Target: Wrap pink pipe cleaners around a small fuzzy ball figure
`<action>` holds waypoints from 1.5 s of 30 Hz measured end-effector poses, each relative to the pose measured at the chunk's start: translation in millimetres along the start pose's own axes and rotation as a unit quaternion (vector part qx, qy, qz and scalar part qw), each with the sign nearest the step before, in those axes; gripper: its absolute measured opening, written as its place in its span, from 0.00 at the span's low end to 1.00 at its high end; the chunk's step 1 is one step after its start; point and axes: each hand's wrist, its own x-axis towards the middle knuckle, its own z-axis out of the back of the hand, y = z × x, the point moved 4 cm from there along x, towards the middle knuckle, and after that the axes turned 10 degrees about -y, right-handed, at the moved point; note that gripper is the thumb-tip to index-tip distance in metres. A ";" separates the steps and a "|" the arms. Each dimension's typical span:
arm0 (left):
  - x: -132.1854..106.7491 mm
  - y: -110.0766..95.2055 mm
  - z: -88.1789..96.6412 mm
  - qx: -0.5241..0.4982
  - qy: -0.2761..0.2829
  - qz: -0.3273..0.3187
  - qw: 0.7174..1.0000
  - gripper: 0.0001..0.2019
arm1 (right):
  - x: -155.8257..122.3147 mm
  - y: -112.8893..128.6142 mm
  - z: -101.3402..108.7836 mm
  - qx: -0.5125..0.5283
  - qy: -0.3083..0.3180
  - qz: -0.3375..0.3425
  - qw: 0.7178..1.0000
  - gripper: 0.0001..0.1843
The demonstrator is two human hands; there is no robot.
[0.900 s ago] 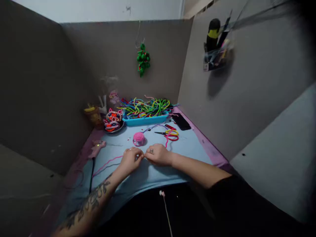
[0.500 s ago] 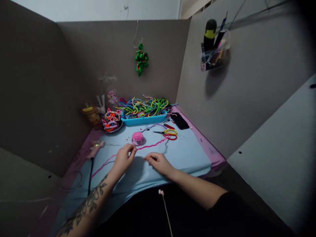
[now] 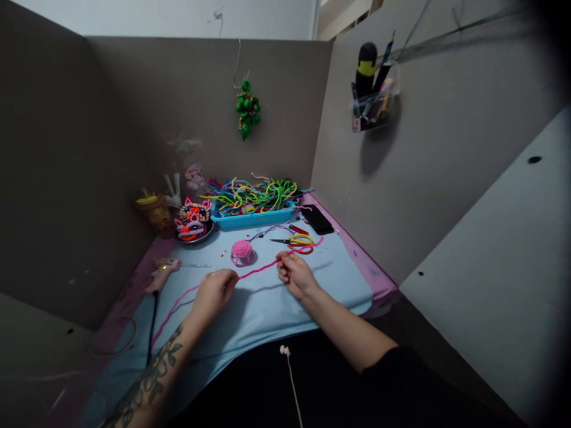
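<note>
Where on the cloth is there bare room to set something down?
Bare blue cloth lies between the right hand, phone and pink border; another patch lies between the right hand and left hand, nearer than the pink strand. The back is crowded: bowl, tray and phone, with scissors nearer.

Mostly soft and matt, with some smooth plastic and metal.
Looks fuzzy and matt along the pink strand [image 3: 259,271], the wound pink piece [image 3: 242,248] and the many-coloured stems [image 3: 263,195]. Turns to smooth plastic on the blue tray [image 3: 252,222] and the pink glue gun [image 3: 163,273], to see-through plastic with a slight shine on the wall box [image 3: 372,116]. Shows dark metal blades and smooth coloured handles on the scissors [image 3: 293,241], a metallic gleam around the bowl [image 3: 197,240], matt, lightly wrinkled fabric across the blue cloth [image 3: 330,288].
</note>
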 end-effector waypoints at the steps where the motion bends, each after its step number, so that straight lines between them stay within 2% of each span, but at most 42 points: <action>1: -0.4 1.4 -1.2 0.008 0.009 0.006 1.000 0.10 | 3.8 6.4 6.3 0.002 -0.012 0.011 1.000 0.19; 8: -4.2 2.5 -9.1 0.030 0.042 0.037 0.998 0.12 | 23.5 45.6 44.4 0.026 -0.086 0.088 0.992 0.14; 16: 0.1 -0.5 -1.8 0.064 0.049 0.026 0.996 0.12 | 31.8 63.0 68.2 0.045 -0.114 0.135 0.983 0.14; 28: -3.9 -2.2 6.0 0.044 -0.026 0.005 0.999 0.09 | 36.7 77.5 82.8 -0.015 -0.162 0.220 0.962 0.14; 31: -2.7 -8.1 5.0 0.035 -0.044 0.010 0.998 0.09 | 26.5 77.7 75.7 -0.039 -0.190 0.269 0.943 0.15; 33: 0.6 -16.1 2.8 0.028 -0.052 0.011 0.998 0.09 | 11.5 71.6 61.5 -0.080 -0.192 0.323 0.923 0.22; 35: 5.5 -27.1 -0.6 0.023 -0.061 0.008 0.998 0.09 | -6.1 58.9 33.5 -0.227 -0.110 0.401 0.881 0.26; 36: 8.1 -33.3 -3.0 0.020 -0.063 0.004 0.998 0.08 | -12.7 46.9 17.2 -0.304 -0.032 0.405 0.862 0.26; 38: 12.3 -44.7 -7.7 0.012 -0.069 -0.007 0.998 0.08 | -24.4 21.6 -10.3 -0.430 0.105 0.414 0.796 0.26; 39: 13.7 -49.1 -9.4 0.007 -0.073 -0.011 0.997 0.08 | -28.1 12.4 -19.5 -0.465 0.137 0.427 0.763 0.24; 40: 14.4 -52.1 -10.3 0.002 -0.078 -0.015 0.997 0.08 | -29.7 5.9 -25.9 -0.486 0.149 0.437 0.742 0.19; 42: 14.0 -52.8 -8.5 -0.008 -0.090 -0.018 0.996 0.08 | -28.6 0.8 -32.6 -0.498 0.153 0.447 0.727 0.10; 45: 8.8 -40.9 5.7 -0.018 -0.111 -0.009 0.994 0.09 | -23.1 9.5 -31.3 -0.490 0.133 0.461 0.727 0.09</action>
